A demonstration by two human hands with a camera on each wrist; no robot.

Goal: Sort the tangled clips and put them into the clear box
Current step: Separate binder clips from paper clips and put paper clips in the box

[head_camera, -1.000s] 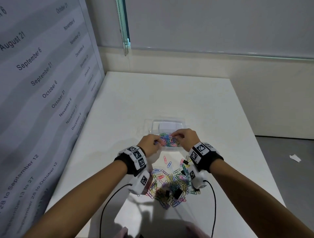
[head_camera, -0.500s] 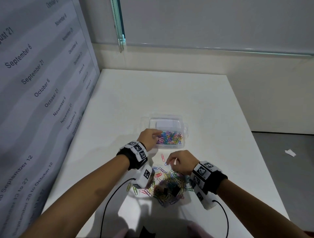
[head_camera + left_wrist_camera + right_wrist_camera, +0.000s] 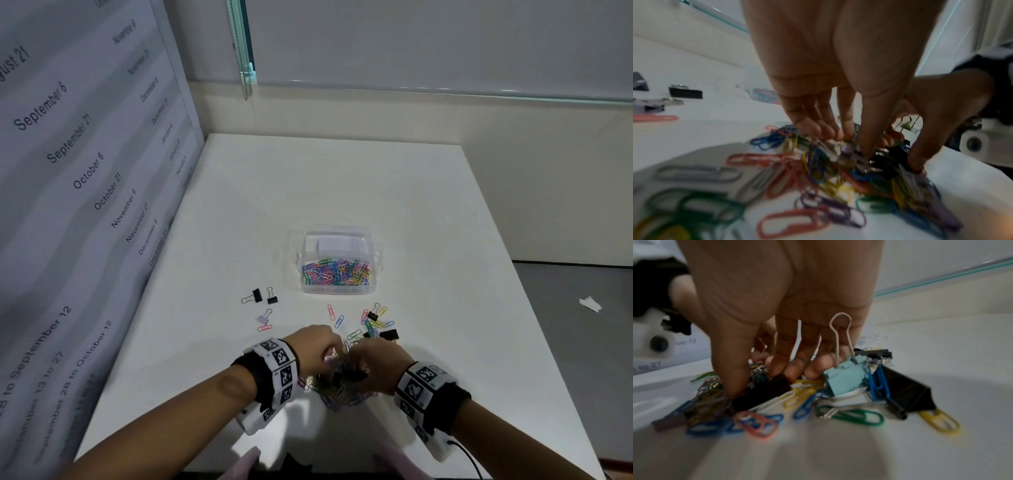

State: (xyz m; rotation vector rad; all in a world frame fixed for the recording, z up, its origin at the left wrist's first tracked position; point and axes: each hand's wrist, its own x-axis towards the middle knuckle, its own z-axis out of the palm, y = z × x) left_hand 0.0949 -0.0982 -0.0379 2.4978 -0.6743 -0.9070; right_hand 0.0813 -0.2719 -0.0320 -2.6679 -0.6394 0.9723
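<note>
1. At the far left of the counter (image 3: 239, 205), two black binder clips (image 3: 262, 296) and a lilac one (image 3: 264, 317) lie apart from the heap, with a pink paper clip (image 3: 264, 328) just beside the lilac one. The person would do well to leave that group alone so it stays sorted.

2. The left hand (image 3: 317, 346) reaches down into the tangle (image 3: 337, 387), its fingertips (image 3: 818, 129) pressed into the wire among the paper clips. Its grip looks closed on part of the tangle, though exactly which clip it pinches cannot be told. It should hold the heap steady while the other hand pulls.

3. The right hand (image 3: 375, 365) meets it over the same heap, thumb and fingers (image 3: 789, 368) pinching a black binder clip (image 3: 760, 394). A slow, twisting pull would probably free it better than a jerk, since wire loops seem hooked around it.

4. A teal binder clip (image 3: 844, 378) stands just beside those fingers, touching blue paper clips; it looks a sensible next pick.

5. Loose paper clips (image 3: 373, 320) lie scattered between the heap and the box (image 3: 337, 291), which sits beyond the hands and already holds a layer of coloured paper clips. Single ones are likely easiest to gather once the binder clips are out.
</note>
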